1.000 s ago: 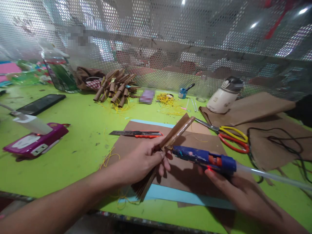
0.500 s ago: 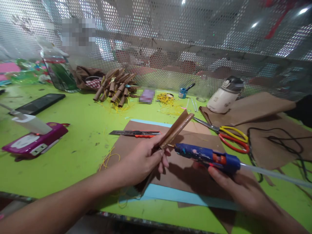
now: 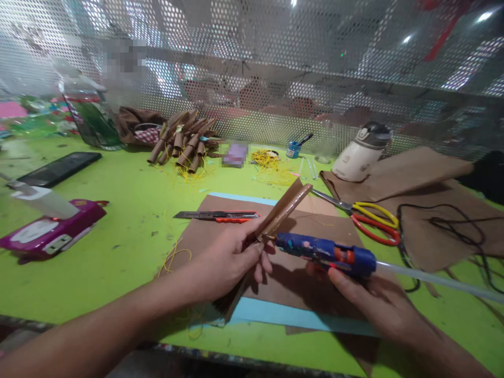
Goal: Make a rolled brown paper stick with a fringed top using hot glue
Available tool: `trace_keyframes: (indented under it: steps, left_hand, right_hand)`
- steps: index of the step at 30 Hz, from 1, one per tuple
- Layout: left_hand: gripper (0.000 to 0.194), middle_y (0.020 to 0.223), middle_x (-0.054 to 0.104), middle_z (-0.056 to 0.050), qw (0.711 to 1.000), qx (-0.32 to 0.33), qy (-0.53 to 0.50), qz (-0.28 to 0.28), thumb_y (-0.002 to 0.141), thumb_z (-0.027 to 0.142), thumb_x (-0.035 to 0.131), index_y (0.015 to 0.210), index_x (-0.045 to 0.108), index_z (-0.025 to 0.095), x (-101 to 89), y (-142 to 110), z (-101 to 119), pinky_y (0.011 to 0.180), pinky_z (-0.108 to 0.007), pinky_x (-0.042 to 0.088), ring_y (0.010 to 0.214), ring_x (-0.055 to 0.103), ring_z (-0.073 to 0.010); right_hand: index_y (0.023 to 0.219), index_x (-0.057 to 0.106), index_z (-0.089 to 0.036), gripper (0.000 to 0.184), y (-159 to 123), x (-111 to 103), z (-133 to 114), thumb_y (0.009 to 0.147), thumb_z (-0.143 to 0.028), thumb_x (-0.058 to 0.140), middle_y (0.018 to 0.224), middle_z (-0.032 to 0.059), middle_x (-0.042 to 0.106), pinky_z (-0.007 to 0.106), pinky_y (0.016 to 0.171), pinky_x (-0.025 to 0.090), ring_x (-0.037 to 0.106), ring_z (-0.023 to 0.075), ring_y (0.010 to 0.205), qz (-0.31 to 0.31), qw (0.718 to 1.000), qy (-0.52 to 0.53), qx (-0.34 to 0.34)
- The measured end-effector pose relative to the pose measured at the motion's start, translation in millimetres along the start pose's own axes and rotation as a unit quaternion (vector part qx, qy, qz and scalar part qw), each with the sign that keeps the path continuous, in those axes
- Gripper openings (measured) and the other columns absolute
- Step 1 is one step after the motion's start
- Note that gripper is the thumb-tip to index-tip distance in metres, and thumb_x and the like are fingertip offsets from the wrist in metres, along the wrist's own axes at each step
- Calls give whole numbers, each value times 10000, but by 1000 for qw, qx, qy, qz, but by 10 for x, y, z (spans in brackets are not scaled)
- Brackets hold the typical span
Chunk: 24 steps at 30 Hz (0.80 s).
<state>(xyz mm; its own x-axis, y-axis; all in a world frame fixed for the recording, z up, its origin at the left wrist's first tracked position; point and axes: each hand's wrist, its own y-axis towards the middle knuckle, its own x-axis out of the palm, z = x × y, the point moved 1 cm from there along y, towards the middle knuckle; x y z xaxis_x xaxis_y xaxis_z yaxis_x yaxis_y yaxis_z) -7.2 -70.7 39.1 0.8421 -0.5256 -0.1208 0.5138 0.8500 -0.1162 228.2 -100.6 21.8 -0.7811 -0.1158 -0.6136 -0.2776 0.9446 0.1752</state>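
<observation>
Narrow folded brown-paper piece [image 3: 281,208], at centre, upper end towards one o'clock, pinched midway by the left hand [image 3: 242,258]: probably light, springy, easily creased; best held clear of its glossy edge. At four o'clock, the right hand [image 3: 376,300] grasps a blue cylindrical glue gun [image 3: 313,249].

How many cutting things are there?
2: a slim red-handled metal knife partly on the brown paper; yellow-and-red-handled metal scissors beyond the blue glue gun. Others may be hidden.
</observation>
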Motion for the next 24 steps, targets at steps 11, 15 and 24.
trace_keyframes:
  steps: [11, 15, 24]
  left_hand:
    - [291, 725, 588, -28, 999, -18, -34, -1, 906, 173, 432, 1177, 496, 90, 11, 0, 15, 519, -221, 462, 534, 545, -97]
    - [355, 724, 601, -35, 999, -15, -34, -12, 908, 194, 436, 1250, 457, 102, 12, 2, 10, 528, -237, 480, 544, 556, -113]
    - [396, 743, 631, -50, 998, -31, -54, -17, 916, 214, 436, 1299, 417, 114, -9, -3, 2, 529, -230, 486, 541, 556, -105]
  right_hand:
    - [1001, 731, -201, 325, 62, -70, 137, 883, -432, 537, 934, 81, 738, 304, 773, 583, 695, 249, 864, -16, 997, 71, 23]
    - [949, 736, -219, 329, 46, -38, 80, 894, -448, 507, 766, 51, 723, 264, 618, 583, 680, 205, 657, -65, 995, 72, 37]
    - [914, 733, -197, 348, 27, 13, 21, 890, -463, 510, 715, 55, 708, 260, 601, 572, 685, 214, 692, -76, 990, 112, 38]
